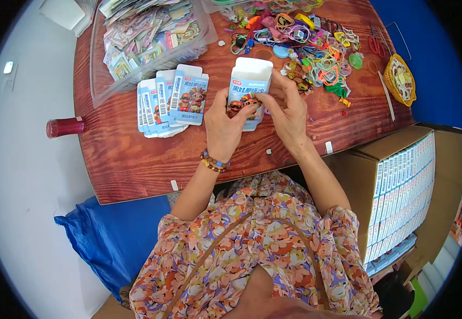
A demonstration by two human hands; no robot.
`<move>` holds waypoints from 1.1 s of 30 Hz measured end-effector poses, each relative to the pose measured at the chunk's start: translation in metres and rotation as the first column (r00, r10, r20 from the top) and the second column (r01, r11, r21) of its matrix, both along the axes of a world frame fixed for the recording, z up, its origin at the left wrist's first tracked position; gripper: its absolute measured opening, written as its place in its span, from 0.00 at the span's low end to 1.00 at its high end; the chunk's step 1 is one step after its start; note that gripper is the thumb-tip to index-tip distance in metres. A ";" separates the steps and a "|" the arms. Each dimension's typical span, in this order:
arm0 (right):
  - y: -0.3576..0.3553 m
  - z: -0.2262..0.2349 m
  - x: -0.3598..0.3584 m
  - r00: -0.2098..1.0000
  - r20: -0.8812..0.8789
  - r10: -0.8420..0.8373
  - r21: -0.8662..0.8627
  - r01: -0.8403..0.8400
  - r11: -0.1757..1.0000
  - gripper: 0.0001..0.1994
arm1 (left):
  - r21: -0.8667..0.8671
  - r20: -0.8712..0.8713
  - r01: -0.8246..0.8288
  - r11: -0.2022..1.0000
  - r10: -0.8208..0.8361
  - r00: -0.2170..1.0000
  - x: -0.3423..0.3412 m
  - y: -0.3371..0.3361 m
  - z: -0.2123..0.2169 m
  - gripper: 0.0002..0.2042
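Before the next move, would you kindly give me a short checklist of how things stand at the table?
1. Left hand on the blue carton: ok.
2. Right hand on the same carton: ok.
3. White top flap standing up, not folded down: ok.
4. Anything inside that carton: cannot tell.
5. Spare cartons beside the left hand: ok.
6. Colourful trinkets sorted: not ok, jumbled together.
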State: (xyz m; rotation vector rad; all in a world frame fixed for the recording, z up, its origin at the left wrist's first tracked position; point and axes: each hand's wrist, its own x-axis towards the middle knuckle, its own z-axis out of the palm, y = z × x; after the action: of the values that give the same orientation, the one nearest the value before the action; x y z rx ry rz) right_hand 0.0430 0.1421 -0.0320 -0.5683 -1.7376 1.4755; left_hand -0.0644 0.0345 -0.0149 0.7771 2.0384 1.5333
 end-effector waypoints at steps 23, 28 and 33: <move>0.014 0.021 0.019 0.973 0.063 0.224 -0.179 -0.209 0.961 0.09 | 0.201 0.276 0.372 0.906 -0.417 0.866 -0.022 -0.025 -0.001 0.27; 0.031 0.030 0.027 0.950 0.102 0.297 -0.015 -0.297 0.955 0.09 | 0.265 0.266 0.374 0.889 -0.440 0.858 -0.012 -0.021 0.005 0.26; 0.044 0.044 0.030 0.923 0.045 0.383 -0.307 -0.352 0.884 0.08 | 0.246 0.224 0.423 0.872 -0.475 0.851 -0.008 -0.020 0.007 0.26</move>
State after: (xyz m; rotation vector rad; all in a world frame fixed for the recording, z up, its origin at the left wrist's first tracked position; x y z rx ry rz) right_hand 0.0730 0.1860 0.0122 -0.4883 -1.7875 2.0298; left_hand -0.0728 0.0142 -0.0074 0.9701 1.3931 1.4686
